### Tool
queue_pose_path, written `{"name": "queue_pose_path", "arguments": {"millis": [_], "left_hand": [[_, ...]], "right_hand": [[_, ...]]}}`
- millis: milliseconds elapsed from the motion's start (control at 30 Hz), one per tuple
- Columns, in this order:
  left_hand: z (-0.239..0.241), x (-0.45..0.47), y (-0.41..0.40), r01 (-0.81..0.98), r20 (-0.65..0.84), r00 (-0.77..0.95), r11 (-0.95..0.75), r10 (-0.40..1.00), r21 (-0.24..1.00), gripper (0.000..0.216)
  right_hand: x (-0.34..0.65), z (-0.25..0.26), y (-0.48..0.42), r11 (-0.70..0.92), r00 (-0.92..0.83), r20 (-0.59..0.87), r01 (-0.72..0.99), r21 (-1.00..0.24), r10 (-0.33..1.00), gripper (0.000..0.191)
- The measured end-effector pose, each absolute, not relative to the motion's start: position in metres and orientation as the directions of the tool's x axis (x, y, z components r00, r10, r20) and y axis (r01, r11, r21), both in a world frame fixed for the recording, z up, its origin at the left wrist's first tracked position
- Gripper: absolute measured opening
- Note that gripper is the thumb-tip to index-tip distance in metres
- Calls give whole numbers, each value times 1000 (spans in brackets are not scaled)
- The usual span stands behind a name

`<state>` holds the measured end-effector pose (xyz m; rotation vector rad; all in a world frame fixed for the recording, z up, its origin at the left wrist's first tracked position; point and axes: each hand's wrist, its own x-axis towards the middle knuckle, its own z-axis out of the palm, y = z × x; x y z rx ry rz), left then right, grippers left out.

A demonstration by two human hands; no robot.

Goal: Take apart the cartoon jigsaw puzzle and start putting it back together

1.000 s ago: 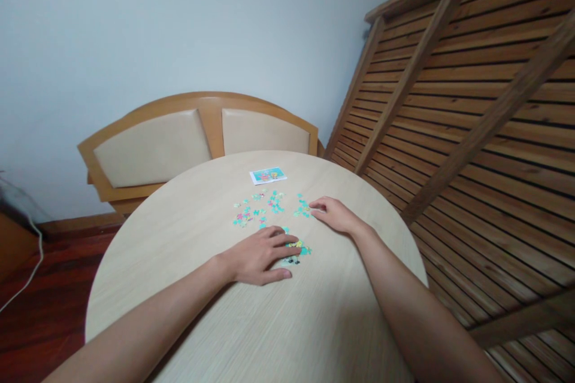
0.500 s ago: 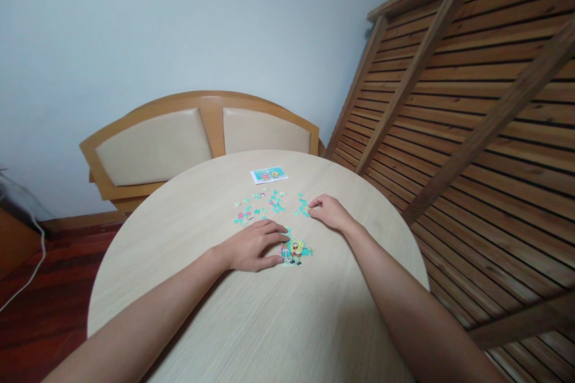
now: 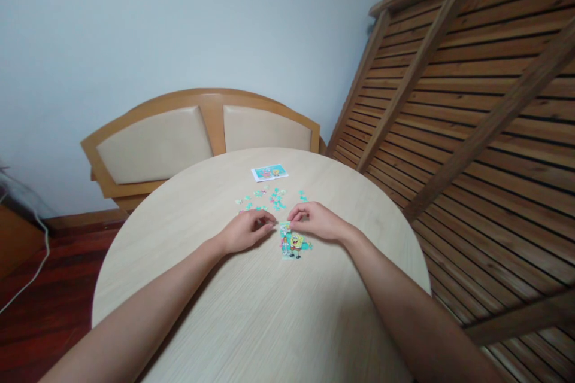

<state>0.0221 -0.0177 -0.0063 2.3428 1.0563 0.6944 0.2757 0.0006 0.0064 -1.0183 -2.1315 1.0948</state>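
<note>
A small joined patch of jigsaw puzzle [image 3: 293, 243], turquoise with a yellow cartoon figure, lies on the round pale wooden table [image 3: 251, 311]. My left hand [image 3: 246, 230] rests just left of it, fingers curled and pinched toward the patch's upper edge. My right hand [image 3: 314, 221] sits right of it, fingers curled, thumb and forefinger pinched at the patch's top corner; what they pinch is too small to name. Loose puzzle pieces [image 3: 269, 197], mostly turquoise, lie scattered just beyond both hands.
A small picture card [image 3: 269, 172] lies farther back on the table. Two wooden chair backs with beige pads [image 3: 202, 137] stand behind the table against a pale wall. A slatted wooden frame [image 3: 471, 102] leans at the right. A cable [image 3: 31, 269] hangs at the left.
My left hand slid back off the joined patch and curled into a pinch. My right hand moved left from the loose pieces to the patch's top corner.
</note>
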Motion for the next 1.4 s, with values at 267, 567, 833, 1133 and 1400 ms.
{"name": "queue_pose_path", "arguments": {"millis": [267, 567, 833, 1133, 1400], "left_hand": [[-7, 26, -24, 305, 61, 643, -329, 763, 894, 38], [-3, 30, -33, 364, -12, 732, -376, 682, 852, 23], [-5, 33, -35, 452, 13, 727, -492, 687, 744, 15], [14, 45, -51, 638, -10, 658, -551, 753, 539, 16], [14, 47, -52, 667, 7, 643, -565, 766, 486, 15]], "right_hand": [[252, 9, -20, 341, -680, 30, 328, -881, 732, 21], [263, 18, -17, 544, -765, 40, 420, -726, 643, 16], [268, 11, -10, 631, -798, 58, 427, -647, 599, 24], [270, 8, -9, 637, -798, 65, 426, -643, 599, 25], [268, 10, -10, 652, -804, 71, 422, -630, 590, 24]]}}
